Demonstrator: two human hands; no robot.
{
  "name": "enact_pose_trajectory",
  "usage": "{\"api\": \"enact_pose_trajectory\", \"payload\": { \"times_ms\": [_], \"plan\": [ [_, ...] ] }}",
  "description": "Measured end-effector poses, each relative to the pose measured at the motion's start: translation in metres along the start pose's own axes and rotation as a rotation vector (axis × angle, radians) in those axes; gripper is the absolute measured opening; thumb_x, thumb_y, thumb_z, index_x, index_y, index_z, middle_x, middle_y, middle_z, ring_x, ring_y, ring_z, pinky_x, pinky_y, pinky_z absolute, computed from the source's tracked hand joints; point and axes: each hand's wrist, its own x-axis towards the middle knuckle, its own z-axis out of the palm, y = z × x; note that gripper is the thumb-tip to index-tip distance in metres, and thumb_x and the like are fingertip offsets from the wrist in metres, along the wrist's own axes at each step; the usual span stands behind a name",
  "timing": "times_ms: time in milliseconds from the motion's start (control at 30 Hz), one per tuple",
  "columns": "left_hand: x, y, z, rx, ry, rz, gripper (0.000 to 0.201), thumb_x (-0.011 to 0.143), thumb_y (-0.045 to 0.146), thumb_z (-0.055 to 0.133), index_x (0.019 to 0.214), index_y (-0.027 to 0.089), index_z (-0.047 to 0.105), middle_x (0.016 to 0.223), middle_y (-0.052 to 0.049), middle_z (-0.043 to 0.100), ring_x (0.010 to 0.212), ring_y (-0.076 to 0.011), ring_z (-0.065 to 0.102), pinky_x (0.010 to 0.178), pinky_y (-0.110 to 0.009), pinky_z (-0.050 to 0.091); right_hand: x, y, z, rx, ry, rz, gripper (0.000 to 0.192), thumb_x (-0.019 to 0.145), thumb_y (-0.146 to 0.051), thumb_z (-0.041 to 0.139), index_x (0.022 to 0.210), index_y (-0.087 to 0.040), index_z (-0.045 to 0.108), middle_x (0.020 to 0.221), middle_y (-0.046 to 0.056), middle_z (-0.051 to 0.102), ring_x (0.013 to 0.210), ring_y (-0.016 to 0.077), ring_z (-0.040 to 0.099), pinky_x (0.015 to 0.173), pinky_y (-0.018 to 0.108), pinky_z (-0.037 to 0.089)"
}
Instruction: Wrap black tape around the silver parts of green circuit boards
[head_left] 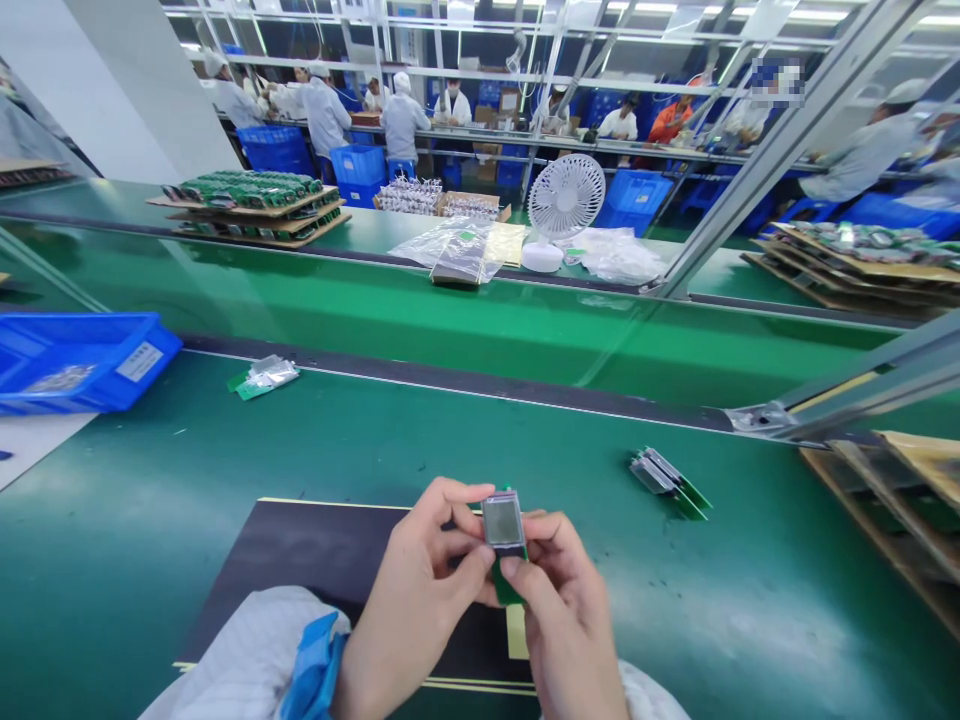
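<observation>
Both my hands hold one small display module (503, 523), a grey screen on a green circuit board, above a black mat (300, 570) on the green table. My left hand (420, 600) pinches its left side with thumb and fingers. My right hand (562, 610) grips its lower right edge. A white sleeve with a blue cuff (315, 670) covers my left wrist. Two similar modules (667, 482) lie on the table to the right, apart from my hands. Another module in clear film (264, 377) rests at the far left near the belt edge.
A blue bin (75, 362) stands at the left. A green conveyor belt (450, 310) runs across. Beyond it are stacked trays of boards (251, 205), a white fan (564, 205) and plastic bags (461, 250). Cardboard trays (900, 510) sit at the right. Several people work at far benches.
</observation>
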Motion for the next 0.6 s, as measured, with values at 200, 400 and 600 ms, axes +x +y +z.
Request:
{"api": "enact_pose_trajectory", "payload": {
  "times_ms": [200,400,600],
  "plan": [
    [0.005,0.007,-0.004,-0.063,-0.019,-0.063,0.026,0.072,0.019,0.063,0.097,0.022,0.053,0.076,0.005,0.046,0.064,-0.0103,0.057,0.057,-0.027,0.057,0.005,-0.016,-0.005,0.016,-0.095,0.137,0.015,0.074,-0.033,0.062,0.079,-0.02,0.057,0.075,0.002,0.058,0.072,0.0172,0.054,0.063,0.028,0.043],
    [0.006,0.002,-0.006,0.0,-0.027,-0.057,0.026,0.071,0.016,0.062,0.095,0.022,0.054,0.075,0.006,0.044,0.061,-0.0101,0.057,0.055,-0.029,0.058,0.007,-0.013,-0.006,-0.11,0.029,0.103,0.014,0.072,-0.031,0.063,0.069,-0.018,0.058,0.064,0.0,0.058,0.056,0.0133,0.049,0.048,0.023,0.04],
    [0.007,-0.002,-0.006,0.003,-0.016,-0.089,0.026,0.07,0.015,0.06,0.094,0.022,0.051,0.073,0.007,0.044,0.06,-0.0098,0.056,0.054,-0.03,0.058,0.006,-0.009,-0.004,-0.126,0.019,0.117,0.016,0.073,-0.033,0.06,0.07,-0.018,0.056,0.064,-0.001,0.053,0.056,0.0115,0.045,0.043,0.02,0.041]
  ]
}}
